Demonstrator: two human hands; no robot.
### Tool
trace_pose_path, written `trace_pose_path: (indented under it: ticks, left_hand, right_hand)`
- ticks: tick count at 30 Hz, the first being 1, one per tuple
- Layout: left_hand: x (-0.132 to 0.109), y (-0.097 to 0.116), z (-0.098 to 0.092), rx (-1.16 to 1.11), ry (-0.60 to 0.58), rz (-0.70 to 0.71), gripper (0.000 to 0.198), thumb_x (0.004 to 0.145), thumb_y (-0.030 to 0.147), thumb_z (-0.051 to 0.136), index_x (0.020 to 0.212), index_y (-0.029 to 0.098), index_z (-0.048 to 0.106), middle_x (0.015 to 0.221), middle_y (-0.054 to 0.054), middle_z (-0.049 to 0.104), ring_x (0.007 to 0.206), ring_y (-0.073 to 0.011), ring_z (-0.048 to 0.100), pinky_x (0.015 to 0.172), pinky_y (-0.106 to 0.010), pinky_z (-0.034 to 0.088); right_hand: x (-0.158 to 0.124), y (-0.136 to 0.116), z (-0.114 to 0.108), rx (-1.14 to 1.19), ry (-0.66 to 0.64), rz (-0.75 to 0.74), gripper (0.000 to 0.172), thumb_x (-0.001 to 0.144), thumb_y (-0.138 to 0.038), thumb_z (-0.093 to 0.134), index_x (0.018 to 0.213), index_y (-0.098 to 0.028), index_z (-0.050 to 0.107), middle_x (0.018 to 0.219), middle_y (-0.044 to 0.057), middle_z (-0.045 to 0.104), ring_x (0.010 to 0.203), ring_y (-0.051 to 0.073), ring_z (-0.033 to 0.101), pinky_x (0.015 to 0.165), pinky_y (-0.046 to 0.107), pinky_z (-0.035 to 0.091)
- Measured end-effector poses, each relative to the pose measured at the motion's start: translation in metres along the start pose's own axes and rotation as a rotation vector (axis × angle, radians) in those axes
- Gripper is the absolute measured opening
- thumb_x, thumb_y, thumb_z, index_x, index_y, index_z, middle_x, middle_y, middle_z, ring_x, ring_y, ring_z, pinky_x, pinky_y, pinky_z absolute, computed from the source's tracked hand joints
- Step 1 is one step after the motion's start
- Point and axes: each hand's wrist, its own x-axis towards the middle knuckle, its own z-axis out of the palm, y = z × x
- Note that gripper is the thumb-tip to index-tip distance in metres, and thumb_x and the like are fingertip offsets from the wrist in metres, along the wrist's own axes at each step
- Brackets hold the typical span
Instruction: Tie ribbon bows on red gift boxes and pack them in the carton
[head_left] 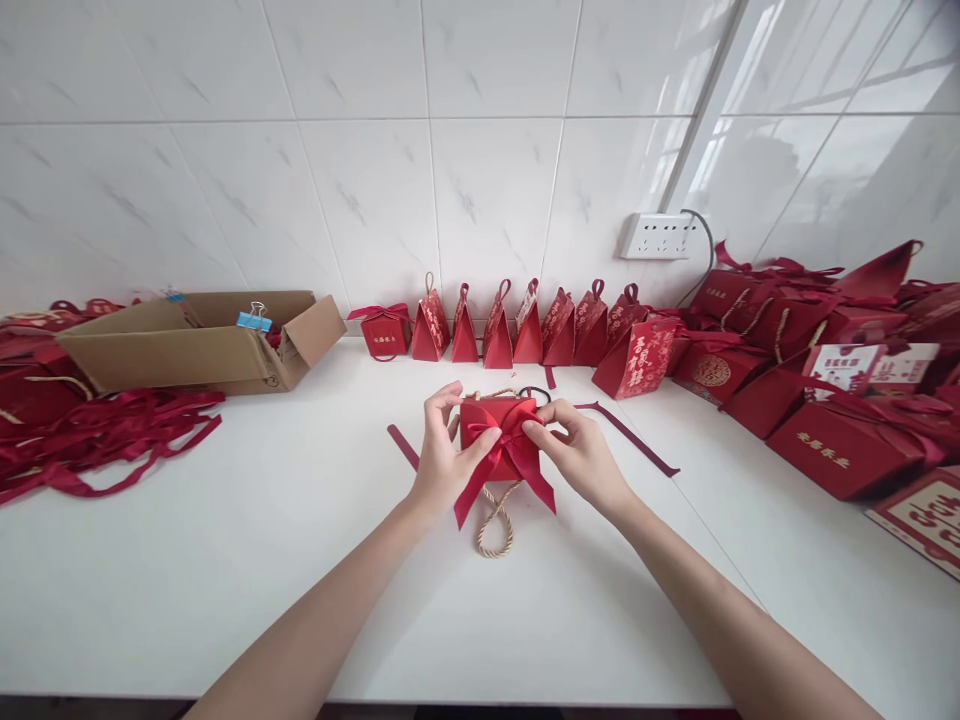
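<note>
A small red gift box [495, 470] sits on the white table in front of me, with a red ribbon bow [508, 440] tied across its top. My left hand [444, 450] is at the box's left side, its thumb pressed on the bow's left loop. From the right, my right hand [574, 445] pinches the bow's other loop between thumb and fingers. Two ribbon tails hang down the near side. A twisted gold cord handle [495, 535] lies in a loop on the table just below the box.
Several triangular red boxes [499, 325] stand along the tiled wall. Many red gift boxes [844, 445] are piled at right. A cardboard box [172, 350] with blue binder clips and a heap of loose ribbon [112, 440] are at left. A power strip [660, 236] is on the wall.
</note>
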Motion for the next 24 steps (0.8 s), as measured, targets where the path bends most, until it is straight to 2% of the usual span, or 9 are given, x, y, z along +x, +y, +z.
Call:
trace_pose_path:
  ticks: [4, 7, 12, 16, 19, 22, 24]
  left_hand:
    - [0.001, -0.004, -0.004, 0.153, -0.013, 0.125, 0.016, 0.084, 0.034, 0.055, 0.084, 0.022, 0.044, 0.126, -0.008, 0.044, 0.128, -0.0232, 0.038, 0.091, -0.037, 0.044]
    - [0.002, -0.005, -0.006, 0.239, -0.016, 0.187, 0.017, 0.087, 0.031, 0.049, 0.076, 0.021, 0.042, 0.118, -0.009, 0.049, 0.124, -0.0227, 0.041, 0.088, -0.036, 0.045]
    - [0.002, -0.006, -0.005, 0.305, 0.04, 0.224, 0.017, 0.091, 0.03, 0.043, 0.076, 0.021, 0.041, 0.113, -0.01, 0.052, 0.118, -0.0219, 0.046, 0.079, -0.033, 0.047]
    - [0.002, -0.009, -0.002, 0.333, 0.118, 0.208, 0.018, 0.091, 0.032, 0.041, 0.078, 0.021, 0.042, 0.114, -0.01, 0.051, 0.115, -0.0218, 0.048, 0.074, -0.031, 0.048]
    - [0.003, -0.011, -0.002, 0.333, 0.172, 0.179, 0.021, 0.091, 0.036, 0.042, 0.076, 0.02, 0.043, 0.107, -0.01, 0.051, 0.108, -0.0208, 0.05, 0.071, -0.029, 0.048]
    - [0.003, -0.011, -0.002, 0.321, 0.21, 0.139, 0.022, 0.089, 0.038, 0.043, 0.075, 0.02, 0.044, 0.092, -0.007, 0.05, 0.091, -0.0182, 0.054, 0.067, -0.028, 0.047]
    - [0.002, -0.009, -0.001, 0.307, 0.197, 0.065, 0.022, 0.089, 0.037, 0.042, 0.075, 0.021, 0.043, 0.081, -0.003, 0.049, 0.076, -0.0157, 0.053, 0.065, -0.028, 0.046]
  right_hand:
    - [-0.001, -0.002, 0.001, 0.085, 0.0, 0.051, 0.028, 0.079, -0.046, 0.053, 0.069, -0.02, 0.049, 0.071, 0.0, 0.051, 0.066, 0.015, 0.05, 0.06, 0.028, 0.043]
    - [-0.001, -0.001, 0.002, 0.1, 0.002, 0.061, 0.026, 0.079, -0.044, 0.052, 0.07, -0.02, 0.046, 0.071, 0.0, 0.051, 0.065, 0.014, 0.048, 0.06, 0.028, 0.042]
    - [-0.001, 0.002, 0.003, 0.068, 0.002, 0.041, 0.025, 0.078, -0.044, 0.053, 0.072, -0.021, 0.046, 0.073, 0.0, 0.051, 0.066, 0.015, 0.048, 0.06, 0.027, 0.04]
    - [0.001, 0.005, 0.001, 0.175, -0.03, 0.061, 0.026, 0.077, -0.044, 0.058, 0.072, -0.02, 0.049, 0.074, 0.0, 0.052, 0.068, 0.014, 0.049, 0.063, 0.028, 0.041]
    - [0.003, 0.009, -0.001, 0.29, -0.055, 0.093, 0.026, 0.075, -0.043, 0.064, 0.07, -0.02, 0.052, 0.075, 0.001, 0.054, 0.072, 0.016, 0.051, 0.07, 0.03, 0.042]
    - [0.004, 0.012, -0.003, 0.419, -0.071, 0.139, 0.026, 0.073, -0.04, 0.068, 0.068, -0.019, 0.054, 0.075, 0.0, 0.055, 0.075, 0.016, 0.053, 0.076, 0.033, 0.043]
    - [0.005, 0.013, -0.004, 0.509, -0.092, 0.174, 0.025, 0.071, -0.038, 0.071, 0.066, -0.019, 0.054, 0.076, 0.0, 0.055, 0.076, 0.016, 0.054, 0.078, 0.034, 0.042]
